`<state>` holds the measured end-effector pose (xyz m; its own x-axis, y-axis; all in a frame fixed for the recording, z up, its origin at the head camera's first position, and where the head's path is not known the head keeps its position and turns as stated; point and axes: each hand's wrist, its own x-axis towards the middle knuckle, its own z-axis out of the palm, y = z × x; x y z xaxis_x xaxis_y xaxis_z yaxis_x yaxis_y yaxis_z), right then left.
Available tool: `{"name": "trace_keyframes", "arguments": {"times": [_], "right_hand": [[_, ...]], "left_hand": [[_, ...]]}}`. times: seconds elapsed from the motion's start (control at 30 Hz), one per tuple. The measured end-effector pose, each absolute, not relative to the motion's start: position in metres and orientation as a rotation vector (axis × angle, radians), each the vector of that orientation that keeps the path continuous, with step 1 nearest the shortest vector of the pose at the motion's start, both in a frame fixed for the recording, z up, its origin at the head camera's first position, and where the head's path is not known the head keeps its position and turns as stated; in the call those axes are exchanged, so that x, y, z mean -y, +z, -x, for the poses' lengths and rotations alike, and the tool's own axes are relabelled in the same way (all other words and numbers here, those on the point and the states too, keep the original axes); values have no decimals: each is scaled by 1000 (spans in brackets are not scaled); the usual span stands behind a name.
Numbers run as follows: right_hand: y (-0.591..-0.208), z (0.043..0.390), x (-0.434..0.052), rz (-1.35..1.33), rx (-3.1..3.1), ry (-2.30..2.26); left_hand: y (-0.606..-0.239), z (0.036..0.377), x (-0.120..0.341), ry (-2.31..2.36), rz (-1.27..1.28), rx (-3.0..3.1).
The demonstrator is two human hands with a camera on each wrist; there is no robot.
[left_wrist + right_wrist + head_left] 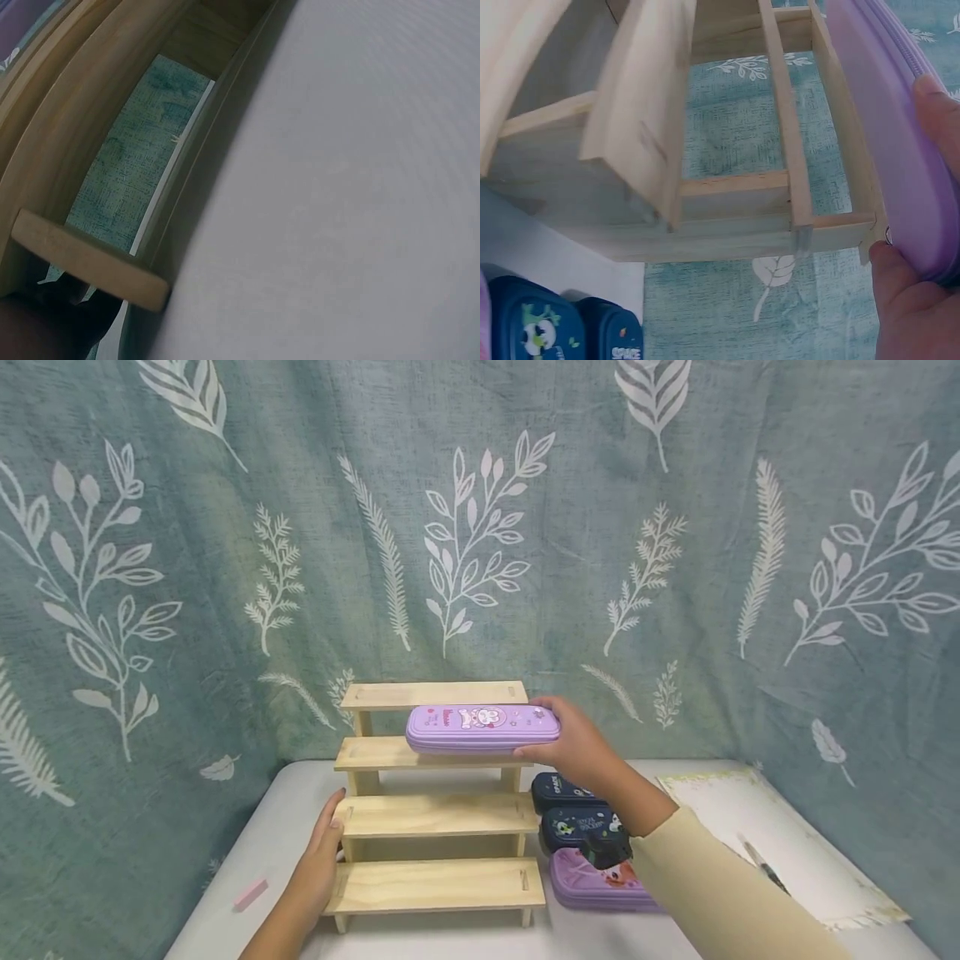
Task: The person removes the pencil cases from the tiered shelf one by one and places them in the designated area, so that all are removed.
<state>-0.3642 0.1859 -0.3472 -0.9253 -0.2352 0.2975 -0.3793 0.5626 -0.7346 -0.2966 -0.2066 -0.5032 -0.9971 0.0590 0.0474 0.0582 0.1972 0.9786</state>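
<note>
A four-step wooden display stand (438,814) stands on the white table in the head view. My right hand (573,747) grips the right end of a lilac pencil case (480,728) decorated with a cartoon character. The case is level and overlaps the upper steps in this view. Seen from the right wrist, thumb and fingers pinch the lilac case (900,127) beside the stand's top. My left hand (318,860) holds the left end of the stand's second step from the bottom. Its fingers are mostly dark and hidden behind wood in the left wrist view.
Two dark blue pencil cases (558,789) and a purple-pink one (592,893) lie right of the stand, partly behind my right arm. A small pink block (250,894) lies at left. A pale bordered sheet (810,860) bears a slim pen-like object (763,865). Patterned green cloth (480,668) hangs behind.
</note>
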Motion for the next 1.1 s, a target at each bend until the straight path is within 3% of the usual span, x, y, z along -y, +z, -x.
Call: {"name": "trace_keyframes", "arguments": {"times": [1.1], "right_hand": [[-404,290,-251,-367,2700,1406]], "left_hand": [[-504,298,206,1963,-111,-2452]]}}
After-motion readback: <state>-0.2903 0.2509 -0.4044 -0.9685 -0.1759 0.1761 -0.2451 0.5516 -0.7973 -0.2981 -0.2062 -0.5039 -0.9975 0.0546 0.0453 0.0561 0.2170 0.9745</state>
